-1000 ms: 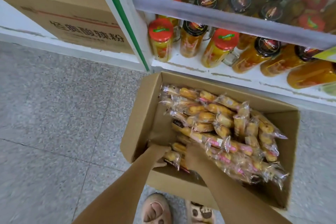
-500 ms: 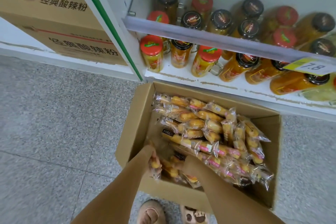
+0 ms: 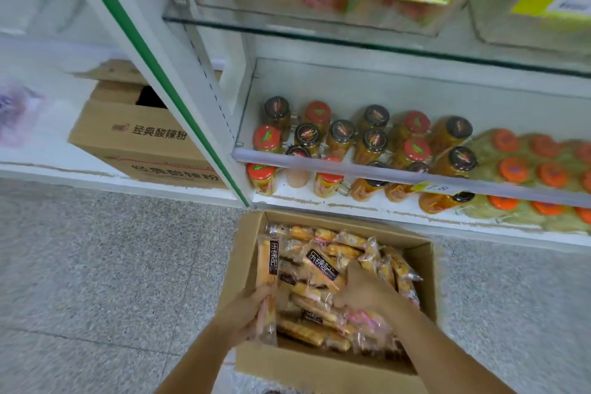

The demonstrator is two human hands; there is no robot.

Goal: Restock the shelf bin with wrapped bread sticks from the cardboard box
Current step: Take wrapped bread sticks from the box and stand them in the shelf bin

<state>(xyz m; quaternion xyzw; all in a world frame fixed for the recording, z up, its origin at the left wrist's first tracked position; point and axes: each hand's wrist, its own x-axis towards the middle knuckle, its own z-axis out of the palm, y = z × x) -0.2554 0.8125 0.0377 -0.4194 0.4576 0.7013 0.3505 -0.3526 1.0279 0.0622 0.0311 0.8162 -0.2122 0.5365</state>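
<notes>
An open cardboard box (image 3: pixel 243 253) stands on the floor in front of the shelves, filled with several wrapped bread sticks (image 3: pixel 377 249). My left hand (image 3: pixel 248 307) grips the lower end of one wrapped bread stick (image 3: pixel 267 261), lifted upright along the box's left wall. My right hand (image 3: pixel 364 293) holds a second bread stick (image 3: pixel 321 265) with a black label, raised at a slant over the pile. A clear shelf bin (image 3: pixel 351 22) with yellow price tags sits above; its inside is blurred.
The bottom shelf (image 3: pixel 335 201) behind the box holds several jars (image 3: pixel 371 144) with red and black lids, behind a rail with a price tag (image 3: pixel 436 187). A printed carton (image 3: pixel 140 137) stands on the left shelf. Grey speckled floor (image 3: pixel 96 265) lies to the left.
Both hands have come up out of the near end of the box, each lifting a bread stick. The view has tilted upward, bringing the upper bin and price tags into sight.
</notes>
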